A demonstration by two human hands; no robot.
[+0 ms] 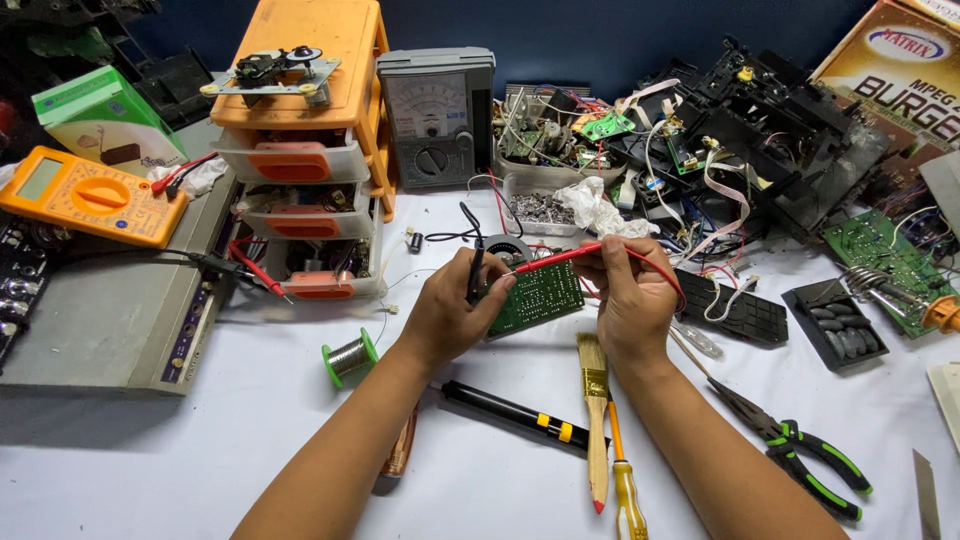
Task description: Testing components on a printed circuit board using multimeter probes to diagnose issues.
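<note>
The left hand [452,312] grips a slim black test probe [476,272], tip down on the green rectangular circuit board [538,296] at frame centre. The right hand [630,295] pinches a thin red test probe [560,257], angled left toward the same board. Below the hands lie a wooden-handled paintbrush [596,425], a yellow-handled screwdriver [627,480] and a black soldering iron [510,408]. Green-handled pliers [800,450] rest at lower right. A grey analogue multimeter [437,115] stands at upper centre.
</note>
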